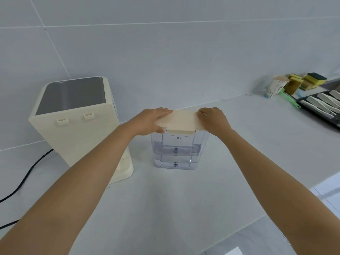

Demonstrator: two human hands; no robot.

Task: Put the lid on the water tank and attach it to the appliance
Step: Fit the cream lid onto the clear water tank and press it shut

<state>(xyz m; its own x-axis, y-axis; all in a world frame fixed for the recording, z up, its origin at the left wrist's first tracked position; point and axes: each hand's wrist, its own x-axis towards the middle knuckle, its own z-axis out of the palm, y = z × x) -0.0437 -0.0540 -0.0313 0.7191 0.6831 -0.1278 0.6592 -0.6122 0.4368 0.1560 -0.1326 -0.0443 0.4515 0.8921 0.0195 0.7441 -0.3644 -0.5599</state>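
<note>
Both hands, left hand (153, 120) and right hand (214, 119), lay flat fingers on the cream lid (179, 120) atop the clear water tank (177, 150), beside the appliance (79, 124)

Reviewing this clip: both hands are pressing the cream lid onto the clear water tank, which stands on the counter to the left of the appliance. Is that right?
Not quite. In the head view the water tank stands to the right of the appliance, not the left. The rest holds: the left hand and right hand both rest on the cream lid atop the tank, on the counter.
</note>
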